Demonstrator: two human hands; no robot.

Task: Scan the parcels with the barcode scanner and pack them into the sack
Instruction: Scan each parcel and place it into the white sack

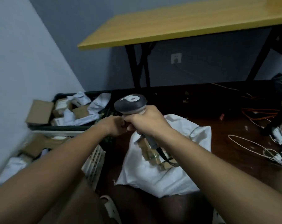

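Dark floor (201, 110) under a yellow table (169, 25), pretty cluttered. Right hand (146, 120) is wrapped tight round the barcode scanner (130, 103), held over the white sack (161, 168), which already has some parcels (153, 152) inside. Left hand (114, 126) is curled up against the scanner handle; can't tell if it's pinching anything. More parcels sit in the black crate (82, 126) to the left. Risk imo: the scanner cable (164, 156) droops into the sack mouth and could easily snag or get packed in.
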